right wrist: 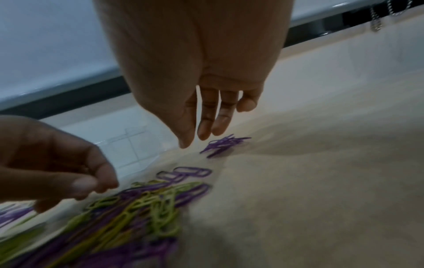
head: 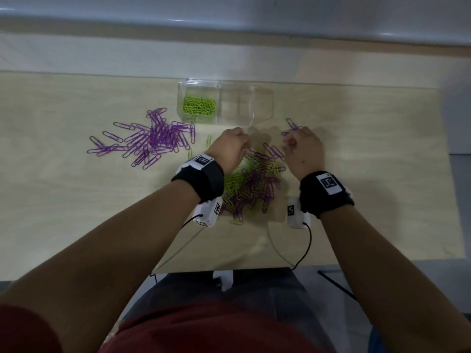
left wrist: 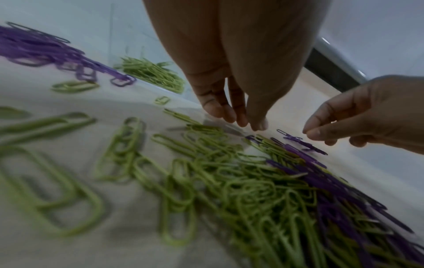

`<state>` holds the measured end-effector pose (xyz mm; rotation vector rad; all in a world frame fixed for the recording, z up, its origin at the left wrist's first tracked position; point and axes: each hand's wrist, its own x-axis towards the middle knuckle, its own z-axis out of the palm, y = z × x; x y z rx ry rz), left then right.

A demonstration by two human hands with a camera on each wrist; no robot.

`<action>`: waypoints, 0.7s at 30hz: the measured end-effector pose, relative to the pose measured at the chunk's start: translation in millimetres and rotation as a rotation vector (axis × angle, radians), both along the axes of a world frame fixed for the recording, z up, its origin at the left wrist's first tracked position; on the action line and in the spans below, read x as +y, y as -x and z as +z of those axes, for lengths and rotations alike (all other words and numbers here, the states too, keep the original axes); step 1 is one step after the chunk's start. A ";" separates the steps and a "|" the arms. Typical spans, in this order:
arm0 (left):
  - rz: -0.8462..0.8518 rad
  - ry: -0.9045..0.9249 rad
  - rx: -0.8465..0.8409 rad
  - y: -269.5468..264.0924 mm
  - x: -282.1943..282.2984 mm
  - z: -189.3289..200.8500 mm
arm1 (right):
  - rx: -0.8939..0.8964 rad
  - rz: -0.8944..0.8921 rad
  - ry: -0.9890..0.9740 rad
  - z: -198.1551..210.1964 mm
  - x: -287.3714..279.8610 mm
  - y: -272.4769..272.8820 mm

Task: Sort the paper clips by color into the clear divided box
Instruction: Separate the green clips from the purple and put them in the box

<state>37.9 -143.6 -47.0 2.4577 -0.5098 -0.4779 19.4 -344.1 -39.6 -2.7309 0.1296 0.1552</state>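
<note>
The clear divided box (head: pixel 246 104) stands at the back of the table, with green clips (head: pixel 200 106) in its left compartment and its right part bare. A mixed pile of green and purple clips (head: pixel 252 182) lies between my hands. My left hand (head: pixel 230 146) hangs over the pile's far edge, its fingertips (left wrist: pixel 258 125) bunched just above green clips; whether they pinch one is hidden. My right hand (head: pixel 303 146) hovers to the right with loose fingers (right wrist: pixel 204 132) and holds nothing. A few purple clips (right wrist: pixel 223 144) lie just beyond it.
A big spread of purple clips (head: pixel 153 140) covers the table left of the box. Stray green clips (head: pixel 209 140) lie between it and my left hand. A wall runs behind the table's far edge (head: pixel 102 72). Cables trail from both wrist cameras.
</note>
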 end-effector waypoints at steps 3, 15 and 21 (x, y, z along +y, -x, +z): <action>0.062 -0.011 0.040 -5.3 -6.1 -0.6 | 0.066 -0.038 -0.057 -3.7 13.6 -2.3; 0.016 0.098 0.157 -2.4 13.7 2.7 | 0.040 -0.094 -0.057 -6.0 -6.2 5.0; 0.003 0.037 0.090 -5.5 3.8 0.1 | 0.084 0.199 -0.083 -2.2 29.9 -0.6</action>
